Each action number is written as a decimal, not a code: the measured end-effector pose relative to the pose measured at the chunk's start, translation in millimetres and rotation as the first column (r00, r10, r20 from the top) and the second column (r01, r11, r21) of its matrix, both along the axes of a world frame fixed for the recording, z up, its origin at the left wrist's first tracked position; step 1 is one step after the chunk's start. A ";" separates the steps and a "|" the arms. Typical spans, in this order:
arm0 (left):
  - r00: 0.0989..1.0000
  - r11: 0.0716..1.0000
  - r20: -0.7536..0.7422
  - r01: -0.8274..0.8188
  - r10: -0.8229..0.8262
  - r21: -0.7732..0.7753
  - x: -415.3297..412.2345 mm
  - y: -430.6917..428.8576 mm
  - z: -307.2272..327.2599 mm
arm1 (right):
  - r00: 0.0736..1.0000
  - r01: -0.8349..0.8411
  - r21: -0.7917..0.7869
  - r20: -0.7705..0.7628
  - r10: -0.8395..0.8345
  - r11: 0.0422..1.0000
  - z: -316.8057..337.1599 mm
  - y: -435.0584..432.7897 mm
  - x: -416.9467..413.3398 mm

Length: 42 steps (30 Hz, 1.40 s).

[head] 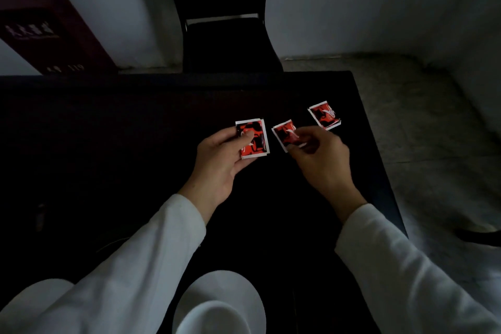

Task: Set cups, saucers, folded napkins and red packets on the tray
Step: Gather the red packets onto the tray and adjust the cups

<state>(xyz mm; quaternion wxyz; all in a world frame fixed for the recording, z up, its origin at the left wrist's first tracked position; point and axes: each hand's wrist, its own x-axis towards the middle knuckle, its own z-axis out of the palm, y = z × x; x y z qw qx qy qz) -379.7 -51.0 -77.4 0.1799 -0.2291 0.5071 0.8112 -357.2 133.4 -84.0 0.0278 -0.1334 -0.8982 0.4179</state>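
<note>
The scene is very dark. My left hand (222, 160) grips a red packet (256, 137) with white edges, thumb across its face. Just right of it, my right hand (320, 157) pinches a second red packet (284, 133) between thumb and fingers. A third red packet (324, 114) lies on the dark surface (135, 130) farther right, apart from both hands. At the near edge a white cup (217, 317) stands on a white saucer (217, 283). Another white saucer (40, 293) shows at the lower left, partly hidden by my left sleeve. I cannot make out a tray's outline.
A black chair (227, 40) stands behind the table's far edge. A dark red box (51, 32) with pale lettering leans at the far left. Grey floor (423, 130) lies right of the table's right edge.
</note>
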 end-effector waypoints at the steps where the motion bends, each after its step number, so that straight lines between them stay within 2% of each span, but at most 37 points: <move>1: 1.000 1.000 -0.005 -0.002 0.002 -0.003 -2.0 -1.1 -0.7 | 1.000 0.008 0.054 -0.007 -0.008 0.999 -1.1 1.2 -6.8; 4: 1.000 1.000 -0.003 0.008 -0.008 0.007 -4.5 -3.4 -1.4 | 0.991 -0.052 0.214 0.130 0.024 0.976 -3.9 0.0 -27.3; 6: 1.000 1.000 -0.003 0.018 -0.018 0.012 -4.6 -4.1 -1.9 | 0.976 -0.076 0.262 0.215 0.018 0.962 -3.5 -2.6 -37.9; 11: 1.000 1.000 0.010 0.014 -0.014 0.005 -6.0 -6.4 -6.1 | 0.982 -0.002 0.144 0.185 -0.025 0.990 -9.1 -3.3 -40.0; 13: 1.000 1.000 0.005 0.023 -0.023 0.009 -5.6 -8.3 -8.0 | 0.982 0.083 -0.007 0.172 -0.081 0.996 -12.4 -2.4 -37.0; 14: 1.000 1.000 0.001 0.025 -0.025 0.010 -5.2 -8.9 -9.0 | 0.978 0.141 -0.142 0.172 -0.116 0.980 -12.6 -2.4 -35.7; 15: 1.000 1.000 -0.004 0.026 -0.026 0.011 -4.3 -9.5 -9.7 | 0.971 0.206 -0.312 0.179 -0.155 0.928 -10.2 -2.3 -34.7; 17: 1.000 0.999 -0.009 0.030 -0.030 0.019 -2.1 -10.7 -10.2 | 0.960 0.279 -0.638 0.205 -0.191 0.718 -1.7 -2.5 -31.4; 19: 0.999 0.999 0.000 0.038 -0.038 0.033 0.6 -10.1 -9.8 | 0.969 0.247 -0.799 0.196 -0.150 0.549 9.5 -2.0 -26.3; 21: 0.999 0.998 0.004 0.050 -0.050 0.028 3.5 -8.2 -8.5 | 0.988 0.154 -0.854 0.144 -0.058 0.497 20.0 -1.5 -21.1; 23: 0.998 0.998 -0.011 0.067 -0.067 0.009 6.8 -6.1 -6.4 | 0.996 0.056 -0.851 0.084 0.031 0.522 29.0 -1.1 -16.3; 26: 0.996 0.996 -0.015 0.090 -0.090 -0.002 11.2 -4.3 -1.3 | 0.992 -0.062 -0.739 0.030 0.125 0.671 37.1 0.3 -11.1; 29: 0.992 0.992 -0.011 0.127 -0.127 -0.017 15.7 -2.6 5.7 | 0.994 -0.060 -0.643 0.034 0.106 0.763 40.2 3.1 -8.1; 31: 0.988 0.988 -0.015 0.154 -0.155 -0.031 18.2 -0.2 10.0 | 0.996 -0.038 -0.635 0.042 0.084 0.771 41.9 5.9 -7.1; 39: 0.971 0.973 -0.057 0.230 -0.232 -0.026 19.9 7.4 18.0 | 0.974 -0.212 -0.553 -0.047 0.223 0.806 41.4 18.0 -6.0; 42: 0.953 0.957 -0.088 0.286 -0.289 -0.039 20.2 10.7 17.6 | 0.959 -0.284 -0.388 -0.099 0.267 0.877 39.2 20.3 -5.1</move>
